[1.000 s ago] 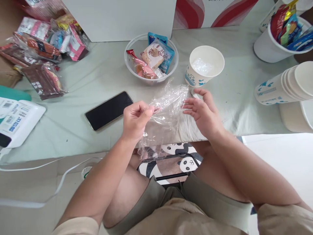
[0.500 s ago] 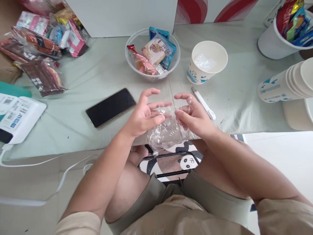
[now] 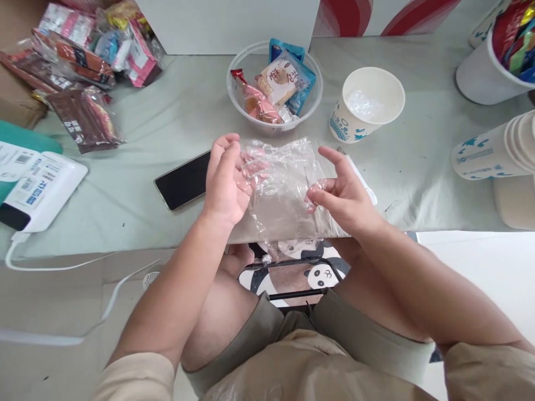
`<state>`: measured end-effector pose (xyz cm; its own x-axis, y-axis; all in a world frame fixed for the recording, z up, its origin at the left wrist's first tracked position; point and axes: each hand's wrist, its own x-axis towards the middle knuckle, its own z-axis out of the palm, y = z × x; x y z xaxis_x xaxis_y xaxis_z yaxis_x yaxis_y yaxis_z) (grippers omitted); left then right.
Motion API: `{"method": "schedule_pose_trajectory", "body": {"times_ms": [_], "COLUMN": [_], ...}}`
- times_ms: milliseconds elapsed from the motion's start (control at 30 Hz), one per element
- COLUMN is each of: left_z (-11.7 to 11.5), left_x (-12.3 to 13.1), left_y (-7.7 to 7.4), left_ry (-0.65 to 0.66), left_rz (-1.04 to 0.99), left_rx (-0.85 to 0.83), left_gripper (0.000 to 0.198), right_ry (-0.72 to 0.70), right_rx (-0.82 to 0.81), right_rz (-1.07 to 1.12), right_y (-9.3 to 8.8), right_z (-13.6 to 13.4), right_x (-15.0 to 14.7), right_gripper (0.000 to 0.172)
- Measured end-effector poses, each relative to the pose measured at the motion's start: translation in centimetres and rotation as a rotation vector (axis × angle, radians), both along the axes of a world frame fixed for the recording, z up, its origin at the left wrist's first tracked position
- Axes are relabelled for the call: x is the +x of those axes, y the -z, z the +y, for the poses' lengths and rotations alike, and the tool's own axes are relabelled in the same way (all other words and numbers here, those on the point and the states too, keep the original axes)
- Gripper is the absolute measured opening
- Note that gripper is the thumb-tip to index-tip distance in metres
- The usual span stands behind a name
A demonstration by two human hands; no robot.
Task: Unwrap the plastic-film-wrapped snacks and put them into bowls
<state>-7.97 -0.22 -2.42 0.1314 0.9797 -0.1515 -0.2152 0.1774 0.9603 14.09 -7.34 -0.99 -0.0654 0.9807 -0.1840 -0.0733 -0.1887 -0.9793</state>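
A crinkled clear plastic bag [image 3: 281, 203] stretches between my two hands above the table's front edge, its lower end hanging past the edge. My right hand [image 3: 340, 195] pinches its right side between thumb and fingers, with the index finger raised. On the other side, my left hand [image 3: 228, 181] has its fingers curled in the film, partly seen through it; its thumb points up. Just left of that hand lies a black phone [image 3: 181, 181], partly covered by it. A white utility knife [image 3: 363, 179] lies behind my right hand.
Behind the hands stand a clear bowl [image 3: 234, 106] of wrapped snacks and a paper cup [image 3: 374, 83] with clear plastic inside. Stacked paper cups [image 3: 480, 150] lie at right. Packaged snacks [image 3: 83, 120] and a white device with a cable [image 3: 56, 189] are at left.
The plastic bag has been raised and spread wider. My left hand has moved left and turned upright, now overlapping the phone; my right hand has shifted slightly right. The view has shifted a little.
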Motion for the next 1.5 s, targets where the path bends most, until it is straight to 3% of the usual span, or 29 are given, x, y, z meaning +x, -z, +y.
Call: {"method": "schedule_pose_trajectory", "body": {"times_ms": [133,233,367,467,567,700,800,833,933,1000,1133,1233,1367,1500], "left_z": [-0.8,-1.5,-1.7,-1.7,-1.7,-1.4,-1.4,-1.6,-2.2,-2.5,-2.4,-1.9,-1.3,-1.1], "left_x": [0.0,0.5,0.5,0.1,-0.3,-0.4,-0.1,0.1,0.7,1.1,1.7,2.0,1.9,1.1], "left_y": [0.9,0.7,-0.3,-0.7,-0.9,-0.7,-0.8,-0.9,-1.4,-1.6,-1.4,-1.5,-2.0,-2.3], "left_ry": [0.309,0.308,0.151,0.163,0.14,0.025,-0.026,-0.029,0.013,0.063,0.265,0.225,0.115,0.299], "left_rz": [0.011,0.069,0.109,0.144,0.313,0.611,0.612,0.563,0.332,0.168,0.01,-0.023,-0.114,-0.088], "left_rx": [0.072,0.183,0.29,0.448,0.653,0.863,0.938,0.944,0.891,0.768,0.259,-0.049,-0.164,-0.159], "left_gripper": [0.091,0.103,0.067,0.043,0.042,0.018,0.006,0.005,0.015,0.015,0.048,0.039,0.033,0.054], "right_ry": [0.172,0.231,0.083,0.024,0.081,0.129,0.246,0.287,0.284,0.206,0.204,0.276,0.173,0.081], "right_rx": [0.069,0.123,0.257,0.313,0.384,0.5,0.614,0.651,0.715,0.612,0.302,0.187,-0.043,-0.108], "right_rz": [-0.045,-0.094,-0.142,-0.226,-0.363,-0.596,-0.766,-0.796,-0.694,-0.506,-0.173,-0.027,0.11,0.079], "right_y": [1.0,1.6,0.9,-0.2,-0.8,-0.8,-0.6,-0.6,-1.0,-1.2,-1.0,-0.4,-0.2,-0.5], "right_z": [0.7,0.9,0.0,-0.7,-0.8,-0.4,-0.1,0.0,-0.2,-0.4,0.0,0.9,1.3,0.9], "right_x": [0.9,1.5,1.3,1.1,1.2,1.6,1.6,1.6,1.4,1.2,0.9,1.0,1.0,0.6], "right_gripper": [0.076,0.068,0.075,0.05,0.032,0.016,0.001,0.006,0.024,0.03,0.037,0.042,0.056,0.037]}}
